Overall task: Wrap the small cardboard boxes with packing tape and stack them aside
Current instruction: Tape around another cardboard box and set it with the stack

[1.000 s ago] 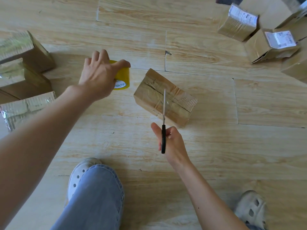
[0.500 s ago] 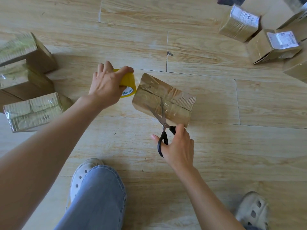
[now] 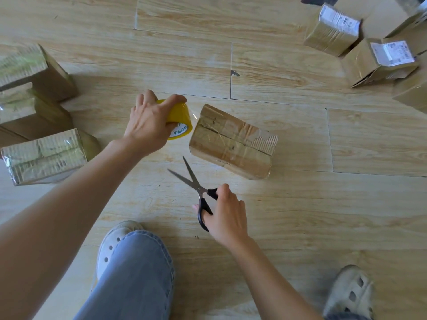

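Observation:
A small cardboard box [image 3: 233, 140] lies on the wooden floor at the centre, its top covered in clear tape. My left hand [image 3: 147, 123] grips a yellow roll of packing tape [image 3: 181, 122] just left of the box; a short clear strip runs from the roll to the box's left end. My right hand [image 3: 225, 213] holds black-handled scissors [image 3: 196, 183] below the box, blades spread and pointing up-left toward the gap between roll and box.
Three taped boxes [image 3: 46, 155] sit stacked close together at the left edge. Several boxes with white labels [image 3: 379, 61] lie at the top right. My jeans leg and pale shoe [image 3: 115, 241] are at the bottom centre, another shoe [image 3: 351, 294] at bottom right.
The scissors came off the box top, opened and moved down-left. My left hand brought the tape roll closer to the box's left end.

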Action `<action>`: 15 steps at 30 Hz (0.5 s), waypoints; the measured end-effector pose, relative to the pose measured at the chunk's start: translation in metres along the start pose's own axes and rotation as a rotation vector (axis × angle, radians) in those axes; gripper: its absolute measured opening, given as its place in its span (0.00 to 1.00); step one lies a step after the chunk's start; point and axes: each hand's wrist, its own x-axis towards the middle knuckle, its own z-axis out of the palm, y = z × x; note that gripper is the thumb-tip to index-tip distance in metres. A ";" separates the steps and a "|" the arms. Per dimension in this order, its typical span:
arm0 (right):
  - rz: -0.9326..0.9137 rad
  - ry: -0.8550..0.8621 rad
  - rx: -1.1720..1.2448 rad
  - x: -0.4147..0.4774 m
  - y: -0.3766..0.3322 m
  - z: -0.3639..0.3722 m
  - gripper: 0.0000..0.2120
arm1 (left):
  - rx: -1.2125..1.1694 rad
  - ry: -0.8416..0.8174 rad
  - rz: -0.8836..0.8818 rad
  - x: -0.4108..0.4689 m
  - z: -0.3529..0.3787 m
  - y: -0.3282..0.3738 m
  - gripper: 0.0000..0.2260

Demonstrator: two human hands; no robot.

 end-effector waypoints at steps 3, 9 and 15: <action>-0.001 -0.020 -0.139 -0.005 0.015 0.010 0.21 | -0.035 0.024 -0.006 -0.002 -0.003 -0.001 0.25; -0.033 -0.132 -0.033 -0.011 0.021 0.016 0.22 | -0.105 0.112 0.012 -0.014 -0.015 -0.004 0.38; -0.247 0.081 0.120 -0.014 -0.012 -0.021 0.12 | -0.215 0.165 0.003 -0.024 -0.016 0.002 0.32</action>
